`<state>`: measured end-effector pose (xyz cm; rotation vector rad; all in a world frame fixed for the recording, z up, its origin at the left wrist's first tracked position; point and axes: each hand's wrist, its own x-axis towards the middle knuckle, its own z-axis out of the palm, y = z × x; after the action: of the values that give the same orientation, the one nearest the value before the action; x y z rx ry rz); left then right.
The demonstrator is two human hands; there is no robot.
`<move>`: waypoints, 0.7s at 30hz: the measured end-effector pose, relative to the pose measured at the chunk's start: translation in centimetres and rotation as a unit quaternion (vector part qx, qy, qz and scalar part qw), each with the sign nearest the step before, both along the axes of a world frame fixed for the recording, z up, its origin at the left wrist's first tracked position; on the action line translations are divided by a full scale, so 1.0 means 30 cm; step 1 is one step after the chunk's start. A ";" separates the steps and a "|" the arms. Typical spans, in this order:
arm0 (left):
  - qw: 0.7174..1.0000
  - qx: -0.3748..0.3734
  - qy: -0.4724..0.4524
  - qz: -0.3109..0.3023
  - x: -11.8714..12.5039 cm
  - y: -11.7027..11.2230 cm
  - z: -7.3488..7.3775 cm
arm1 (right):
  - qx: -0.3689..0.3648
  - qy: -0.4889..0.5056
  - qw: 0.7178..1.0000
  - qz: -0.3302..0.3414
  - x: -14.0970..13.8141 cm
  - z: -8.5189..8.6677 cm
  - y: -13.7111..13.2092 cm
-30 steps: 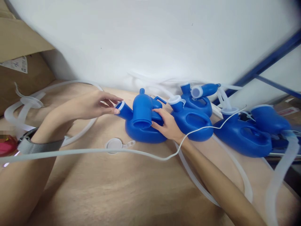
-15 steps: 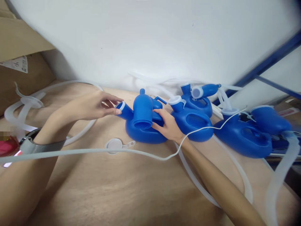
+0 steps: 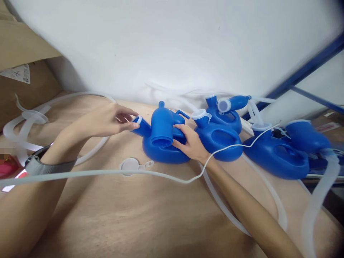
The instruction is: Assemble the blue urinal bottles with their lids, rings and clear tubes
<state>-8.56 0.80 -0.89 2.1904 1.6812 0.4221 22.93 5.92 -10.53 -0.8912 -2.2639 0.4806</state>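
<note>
My left hand [image 3: 107, 120] pinches the rim of a blue urinal bottle [image 3: 166, 154], thumb and fingertips on the white ring [image 3: 138, 121] around its slanted neck. At the bottle's right side, my right hand [image 3: 192, 143] curls round its handle area; thumb and index finger lie close to the blue funnel-shaped cup [image 3: 162, 125]. That cup rests over the bottle, its wide mouth toward me and its narrow spout pointing away. Just in front of the bottle, a white cap with a strap [image 3: 130, 166] lies flat on the wooden table [image 3: 129, 218].
More blue urinal bottles stand to the right, one with a white lid [image 3: 199, 114]. A clear hose [image 3: 221, 211] loops beneath my right forearm. Across the foreground hangs a white cable [image 3: 96, 173]. A cardboard box [image 3: 40, 84] sits at left, and a blue metal bar [image 3: 314, 64] slants at right.
Both hands keep their places on the bottle. The whole view has shifted very slightly, with things sitting a little further left.
</note>
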 end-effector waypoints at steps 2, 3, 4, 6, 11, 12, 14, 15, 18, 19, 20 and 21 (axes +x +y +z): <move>1.000 -0.002 0.006 0.007 0.000 0.003 -0.001 | 0.003 0.000 1.000 -0.001 0.000 -0.003 0.001; 1.000 -0.003 0.006 0.011 0.000 0.005 -0.003 | 0.006 0.000 1.000 -0.001 0.000 -0.004 0.001; 1.000 -0.005 0.005 0.017 -0.001 0.008 -0.006 | 0.008 0.001 1.000 -0.002 -0.001 -0.004 0.001; 0.999 -0.005 0.006 0.034 0.000 0.015 -0.013 | 0.012 0.002 1.000 -0.002 -0.001 -0.005 0.001; 0.997 -0.028 0.018 0.067 0.012 0.022 -0.021 | 0.009 0.002 1.000 -0.002 -0.001 -0.005 0.001; 0.997 -0.034 0.017 0.069 0.015 0.021 -0.021 | 0.009 0.001 1.000 -0.003 -0.001 -0.005 0.001; 0.996 -0.044 0.011 0.072 0.020 0.020 -0.019 | 0.009 0.002 1.000 -0.004 -0.001 -0.006 0.001; 0.996 -0.048 0.009 0.072 0.021 0.019 -0.019 | 0.010 0.003 1.000 -0.004 -0.001 -0.007 0.001; 0.996 -0.055 0.005 0.074 0.025 0.019 -0.019 | 0.012 0.005 1.000 -0.003 -0.002 -0.008 0.002; 0.995 -0.055 0.002 0.078 0.026 0.019 -0.020 | 0.012 0.006 1.000 -0.002 -0.002 -0.008 0.002; 0.995 -0.054 -0.001 0.081 0.027 0.019 -0.021 | 0.013 0.006 1.000 -0.002 -0.002 -0.007 0.002; 0.995 -0.053 -0.004 0.085 0.029 0.019 -0.023 | 0.013 0.004 1.000 -0.002 -0.002 -0.007 0.003</move>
<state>-7.69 1.36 -1.58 1.9760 1.8497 0.3759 22.87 6.00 -10.74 -0.8799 -2.2546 0.4507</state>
